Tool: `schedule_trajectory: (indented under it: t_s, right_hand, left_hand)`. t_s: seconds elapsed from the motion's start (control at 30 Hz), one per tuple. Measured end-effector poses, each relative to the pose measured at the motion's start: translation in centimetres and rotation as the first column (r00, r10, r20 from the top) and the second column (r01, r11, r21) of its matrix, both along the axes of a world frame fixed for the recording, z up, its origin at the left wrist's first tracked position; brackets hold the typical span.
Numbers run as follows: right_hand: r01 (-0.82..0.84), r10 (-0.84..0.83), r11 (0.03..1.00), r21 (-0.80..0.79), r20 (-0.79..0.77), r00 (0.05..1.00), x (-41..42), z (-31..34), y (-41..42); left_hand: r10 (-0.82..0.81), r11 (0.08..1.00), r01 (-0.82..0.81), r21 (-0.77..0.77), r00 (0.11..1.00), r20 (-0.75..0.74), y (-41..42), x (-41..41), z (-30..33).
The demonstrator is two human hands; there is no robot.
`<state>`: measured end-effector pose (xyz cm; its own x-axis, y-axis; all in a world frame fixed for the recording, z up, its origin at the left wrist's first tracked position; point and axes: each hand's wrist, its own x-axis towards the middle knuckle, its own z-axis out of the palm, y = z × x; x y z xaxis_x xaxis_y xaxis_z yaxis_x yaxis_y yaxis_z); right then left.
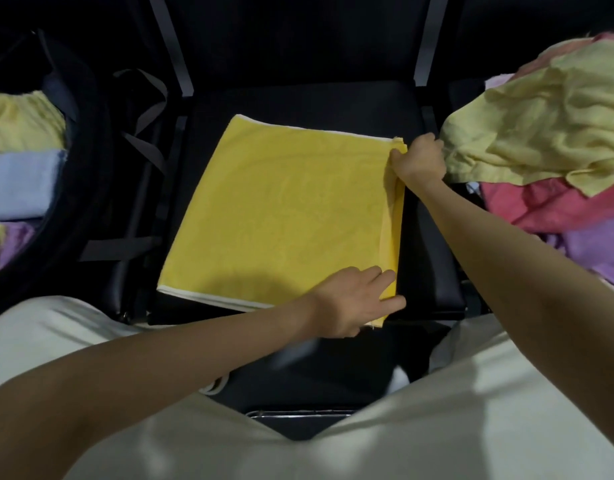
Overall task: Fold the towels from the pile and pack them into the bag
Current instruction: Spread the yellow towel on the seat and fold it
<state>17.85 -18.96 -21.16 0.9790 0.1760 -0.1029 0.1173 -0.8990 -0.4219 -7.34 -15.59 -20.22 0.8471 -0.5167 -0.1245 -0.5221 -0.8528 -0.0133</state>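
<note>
Fingers [394,157] of the right hand [420,161] pinch the yellow towel's [281,216] far right corner; left hand [354,299] pinches its near right corner on the black seat [427,258].

Dim room; black padded seat [427,258] ahead, dark frame bars [428,39] behind, chrome rail [298,414] below.

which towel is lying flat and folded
The bright yellow towel on the black seat, gripped by both hands. The pile's towels are crumpled; the bag's are already stacked.
</note>
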Motion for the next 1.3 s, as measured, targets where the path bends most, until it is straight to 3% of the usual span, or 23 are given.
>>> schedule_trajectory:
  t_s: [0.17, 0.23, 0.3, 0.33, 0.4, 0.47, 0.5, 0.57, 0.67, 0.97, 1.1, 1.2, 1.3]
  right_hand:
    - [-0.005, 0.007, 0.998, 0.062, -0.041, 0.999, 0.6, -0.6, -0.2]
    - [-0.018, 0.023, 0.996, 0.085, -0.059, 0.998, 0.6, -0.6, -0.2]
    - [-0.022, 0.033, 0.991, 0.130, -0.080, 0.996, 0.9, -0.5, -0.4]
    - [-0.017, 0.030, 0.986, 0.163, -0.078, 0.996, 1.1, -0.5, -0.6]
    - [0.031, -0.010, 0.961, 0.276, -0.078, 0.997, 1.7, -0.3, -1.0]
    - [0.110, -0.073, 0.897, 0.428, -0.104, 0.992, 1.9, 0.2, -1.1]
    - [0.143, -0.092, 0.856, 0.497, -0.125, 0.988, 1.8, 0.6, -1.0]
    - [0.197, -0.113, 0.776, 0.599, -0.175, 0.978, 1.2, 1.7, -0.1]
    - [0.211, -0.100, 0.716, 0.665, -0.202, 0.974, 0.3, 2.9, 2.4]
    - [0.082, -0.067, 0.643, 0.762, -0.050, 0.996, -4.3, 5.3, 14.0]
    - [0.033, -0.034, 0.655, 0.755, -0.015, 0.999, -6.5, 4.4, 19.0]
    - [0.018, -0.011, 0.707, 0.707, -0.014, 1.000, -7.6, 2.9, 21.8]
    - [0.022, 0.008, 0.784, 0.621, -0.046, 0.999, -8.0, 0.6, 23.5]
  left_hand:
    - [-0.073, 0.996, 0.083, -0.038, 0.974, 0.217, 0.1, -1.1, -0.5]
    - [0.000, 0.981, 0.037, -0.191, 0.982, 0.187, 0.0, -1.3, -0.2]
    - [0.157, 0.896, -0.098, -0.433, 0.982, 0.103, -0.1, -1.5, -0.3]
    - [0.264, 0.798, -0.215, -0.564, 0.965, 0.006, -0.2, -1.6, -0.1]
    - [0.425, 0.463, -0.504, -0.729, 0.848, -0.316, -0.3, -1.6, 1.1]
    - [0.420, 0.142, -0.708, -0.692, 0.676, -0.606, -0.2, -1.3, 2.4]
    - [0.391, 0.043, -0.753, -0.657, 0.618, -0.683, 0.1, -1.1, 3.1]
    - [0.325, -0.072, -0.789, -0.611, 0.560, -0.762, 0.9, -1.0, 4.3]
    - [0.312, -0.113, -0.800, -0.589, 0.534, -0.786, 2.8, -2.0, 5.4]
    - [0.472, -0.206, -0.754, -0.624, 0.482, -0.738, 10.9, -7.2, 6.6]
    - [0.552, -0.248, -0.735, -0.631, 0.427, -0.716, 14.4, -9.6, 5.8]
    - [0.567, -0.343, -0.745, -0.572, 0.321, -0.759, 16.6, -10.8, 4.5]
    - [0.648, -0.293, -0.806, -0.515, 0.228, -0.726, 18.5, -11.6, 2.7]
